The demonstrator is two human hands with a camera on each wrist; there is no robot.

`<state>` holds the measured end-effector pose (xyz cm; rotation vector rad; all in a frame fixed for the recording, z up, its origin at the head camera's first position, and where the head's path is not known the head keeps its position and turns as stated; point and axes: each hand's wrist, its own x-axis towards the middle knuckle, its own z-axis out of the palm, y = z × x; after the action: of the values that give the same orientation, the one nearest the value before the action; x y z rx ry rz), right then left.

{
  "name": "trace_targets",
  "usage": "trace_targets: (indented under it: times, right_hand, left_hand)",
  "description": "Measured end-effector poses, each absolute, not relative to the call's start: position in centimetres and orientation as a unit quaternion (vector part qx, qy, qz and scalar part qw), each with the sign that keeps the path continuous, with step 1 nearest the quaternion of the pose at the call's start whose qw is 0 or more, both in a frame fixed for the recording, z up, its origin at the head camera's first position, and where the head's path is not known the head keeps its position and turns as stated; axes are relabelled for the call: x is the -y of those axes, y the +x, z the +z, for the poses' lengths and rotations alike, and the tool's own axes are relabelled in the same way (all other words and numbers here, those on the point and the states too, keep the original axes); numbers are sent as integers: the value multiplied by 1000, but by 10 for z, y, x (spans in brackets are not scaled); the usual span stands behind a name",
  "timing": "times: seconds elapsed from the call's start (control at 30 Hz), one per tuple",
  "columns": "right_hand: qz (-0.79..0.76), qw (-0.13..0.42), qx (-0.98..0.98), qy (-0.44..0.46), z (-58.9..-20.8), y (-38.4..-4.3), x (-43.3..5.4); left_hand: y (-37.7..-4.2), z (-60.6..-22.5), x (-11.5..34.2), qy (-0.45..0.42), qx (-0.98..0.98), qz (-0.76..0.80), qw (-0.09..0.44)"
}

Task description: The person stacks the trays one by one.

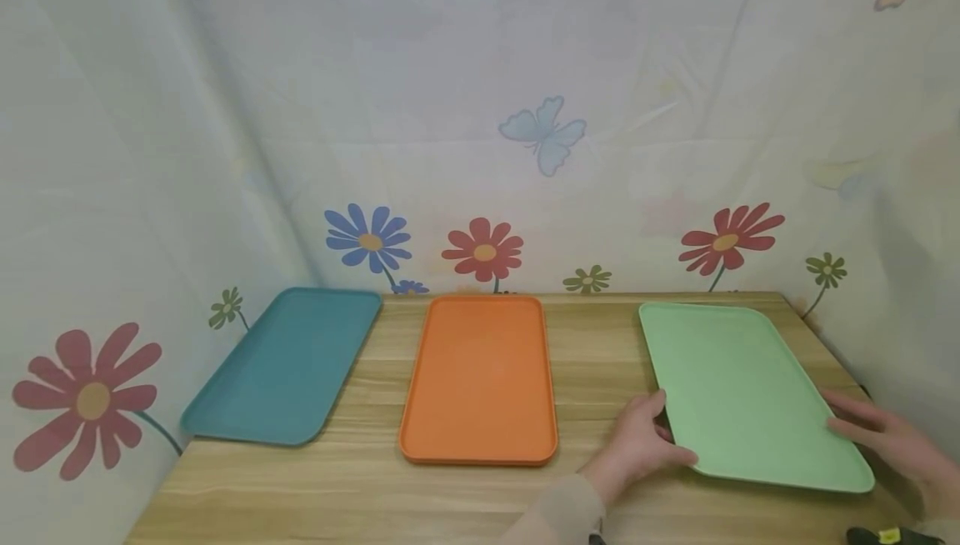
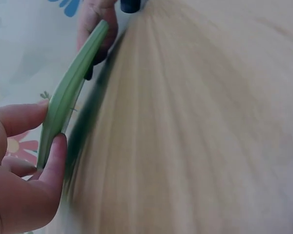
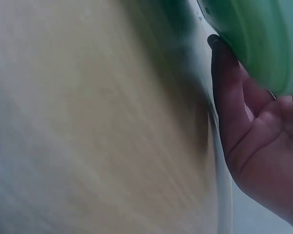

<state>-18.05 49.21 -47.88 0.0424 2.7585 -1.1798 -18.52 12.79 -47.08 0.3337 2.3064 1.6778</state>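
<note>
A light green rectangular tray with a low rim is at the right side of the table. My left hand grips its left edge near the front corner, and my right hand holds the right edge. In the left wrist view, thumb and fingers pinch the tray's rim, with a gap between that near side and the wood. Seen from the right wrist, the fingers lie under the tray's edge. Whether the far end touches the table cannot be told.
An orange tray lies on the wooden table in the middle, and a teal tray at the left. A flowered curtain stands behind and beside the table. A black item with a yellow mark is at the lower right.
</note>
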Motion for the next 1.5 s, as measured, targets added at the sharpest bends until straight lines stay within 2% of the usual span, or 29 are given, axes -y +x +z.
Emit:
trace_targets:
  times: [0.37, 0.83, 1.5]
  right_hand:
    - [-442, 91, -892, 14, -475, -181, -479]
    - [-640, 38, -765, -60, -475, -182, -449]
    - [-697, 21, -707, -115, -465, -193, -401]
  left_hand:
    - [-186, -464, -118, 84, -772, 615, 138]
    - [-194, -463, -88, 83, -733, 663, 126]
    - [-206, -459, -43, 88, -694, 704, 123]
